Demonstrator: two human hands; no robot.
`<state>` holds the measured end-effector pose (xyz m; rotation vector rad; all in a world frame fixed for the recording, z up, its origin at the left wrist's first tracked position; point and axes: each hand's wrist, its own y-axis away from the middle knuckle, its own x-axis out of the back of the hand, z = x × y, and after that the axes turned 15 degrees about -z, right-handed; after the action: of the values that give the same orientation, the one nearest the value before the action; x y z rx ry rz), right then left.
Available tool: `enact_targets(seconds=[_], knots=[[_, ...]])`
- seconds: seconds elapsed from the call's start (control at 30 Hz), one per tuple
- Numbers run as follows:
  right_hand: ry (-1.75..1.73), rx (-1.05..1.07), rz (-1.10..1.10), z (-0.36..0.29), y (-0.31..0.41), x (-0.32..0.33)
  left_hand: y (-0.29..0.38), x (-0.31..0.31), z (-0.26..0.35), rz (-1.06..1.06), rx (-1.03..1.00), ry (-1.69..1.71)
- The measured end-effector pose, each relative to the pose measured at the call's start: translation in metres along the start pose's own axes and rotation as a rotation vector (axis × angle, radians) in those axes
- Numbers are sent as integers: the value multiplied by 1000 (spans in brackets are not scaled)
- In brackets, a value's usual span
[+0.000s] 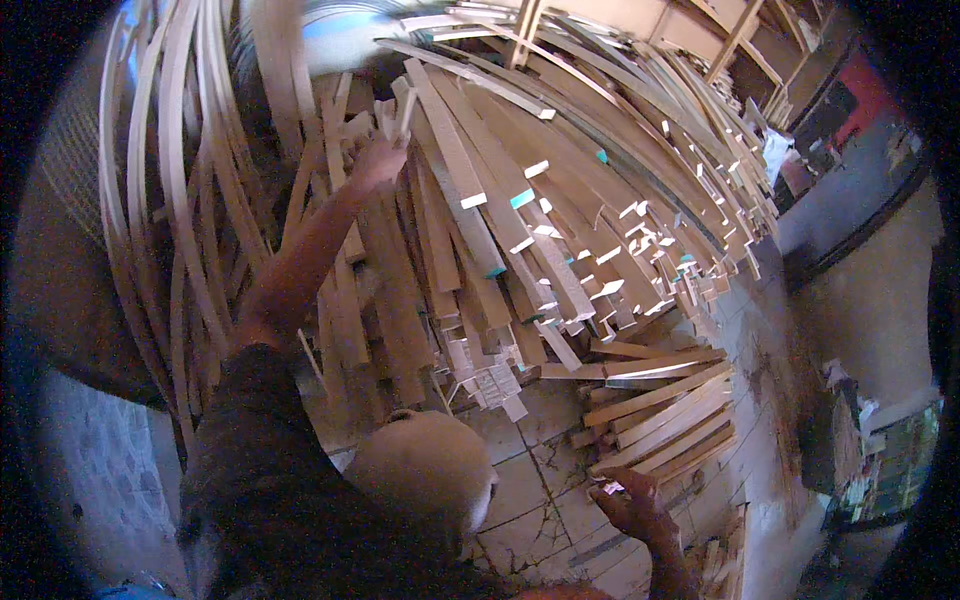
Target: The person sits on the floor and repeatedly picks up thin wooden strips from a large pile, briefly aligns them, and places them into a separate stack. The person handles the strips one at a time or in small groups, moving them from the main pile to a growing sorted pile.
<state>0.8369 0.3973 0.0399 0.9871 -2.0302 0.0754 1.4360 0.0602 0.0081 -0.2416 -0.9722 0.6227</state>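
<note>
My left arm stretches in a dark sleeve to the upper left, and my left hand (379, 165) is among the ends of wooden strips. Its fingers close around a short pale wooden strip (405, 112); blur hides the exact grip. Low on the right, my right hand (630, 502) has curled fingers beside a stack of short wooden pieces (667, 420). A small whitish patch shows at its fingertips, but I cannot tell whether it is a held thing. Between my arms is a rounded beige shape (420, 465) that I cannot identify.
A large pile of long wooden strips (525, 195), some with green-painted ends, spreads across the middle. Bent-looking upright strips (172, 150) stand at the left. Wooden posts (525, 34) rise at the back. Cracked floor tiles (525, 480) show below. More short pieces (712, 562) lie lower right.
</note>
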Motion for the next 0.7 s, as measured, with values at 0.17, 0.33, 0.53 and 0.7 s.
enact_targets(seconds=[0.17, 0.33, 0.53, 0.7], knots=[[62, -31, 16, 2, 13, -6, -77, 3, 107, -314, -800, 173], [16, -18, 60, 14, 25, -6, -127, -12, 184, -879, -778, -390], [-344, 62, 246, 26, 39, 16, -34, 33, 247, -373, -979, -47], [-1239, 174, 274, 13, 18, 69, 211, 30, 328, -857, -1471, 231]])
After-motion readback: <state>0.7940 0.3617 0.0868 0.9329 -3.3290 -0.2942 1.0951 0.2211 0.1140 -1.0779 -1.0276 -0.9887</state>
